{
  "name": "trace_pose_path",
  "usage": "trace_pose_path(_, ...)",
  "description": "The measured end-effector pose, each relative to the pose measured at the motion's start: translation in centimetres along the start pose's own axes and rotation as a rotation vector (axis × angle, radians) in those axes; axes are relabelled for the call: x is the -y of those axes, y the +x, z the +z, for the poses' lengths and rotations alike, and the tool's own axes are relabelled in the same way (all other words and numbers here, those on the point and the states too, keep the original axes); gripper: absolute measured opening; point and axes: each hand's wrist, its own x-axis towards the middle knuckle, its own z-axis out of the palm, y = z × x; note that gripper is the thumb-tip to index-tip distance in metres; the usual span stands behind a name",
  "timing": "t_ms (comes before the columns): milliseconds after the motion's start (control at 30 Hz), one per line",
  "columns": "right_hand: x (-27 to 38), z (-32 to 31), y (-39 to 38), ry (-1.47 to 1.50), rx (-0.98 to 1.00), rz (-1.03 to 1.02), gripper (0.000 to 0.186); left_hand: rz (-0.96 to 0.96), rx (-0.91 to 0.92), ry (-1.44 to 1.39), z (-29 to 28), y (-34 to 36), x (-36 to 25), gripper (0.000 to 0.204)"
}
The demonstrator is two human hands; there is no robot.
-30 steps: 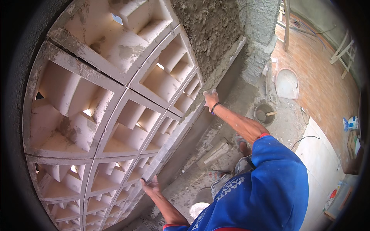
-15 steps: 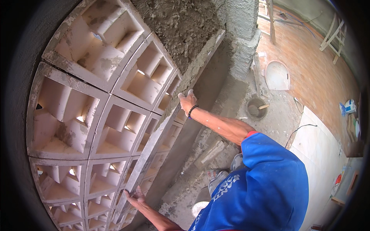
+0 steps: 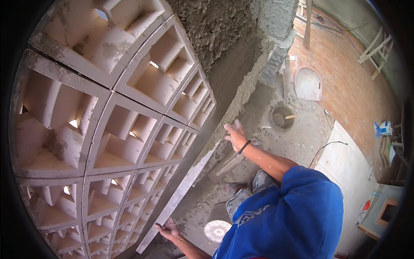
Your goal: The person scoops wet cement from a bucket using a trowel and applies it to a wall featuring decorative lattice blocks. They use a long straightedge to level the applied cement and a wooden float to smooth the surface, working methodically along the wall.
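Step in hand, by judgement: two-handed handling of a long metal bar (image 3: 183, 185) along the outer edge of a smooth grey mortar ledge (image 3: 226, 82), either as a pass along that edge or as a repositioning. Called for next, by the same judgement: even pressure or lift at both grips, without twisting, and without knocking against the screen of pale hollow blocks (image 3: 98, 129) beyond the ledge's inner edge.

Seen lengthwise beside the ledge's outer edge, slanting from near the rough grey pillar (image 3: 276, 36) to the lower left; contact with the ledge impossible to tell from above. Thickly smeared with mortar over the upper stretch, nearly bare over the lower.

Right hand (image 3: 236, 134): grasping the bar near mid-length, fingers bent at its near edge, forearm extended from the blue sleeve (image 3: 304, 181), with a dark beaded band (image 3: 245, 147) at the wrist. Left hand (image 3: 169, 228): grasping the bar near its lower end, palm turned partly upward, forearm rising from the lower edge of view. Arms spread wide apart.
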Motion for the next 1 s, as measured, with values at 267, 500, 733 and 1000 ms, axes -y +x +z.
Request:
trace_pose_path(267,-9.8,-15.9,4.8,-0.059,-0.146,0.222,0.056,-0.131,-0.145,0.065,-11.3,1.5,9.7,0.044)
trace_pose_path(500,-17.3,-26.7,9.9,-0.091,-0.350,0.340,0.103,-0.243,-0.342,0.164,-20.2,6.8,19.9,0.047)
trace_pose_path(733,-25.1,-33.2,17.6,-0.291,-0.591,0.253,0.106,-0.401,-0.372,0.352,-28.1,11.8,28.7,0.045)
trace_pose_path(1000,-34.2,-37.6,30.3,-1.209,-0.874,0.341,0.087,-0.715,-0.832,0.510,-36.0,23.1,40.3,0.037)
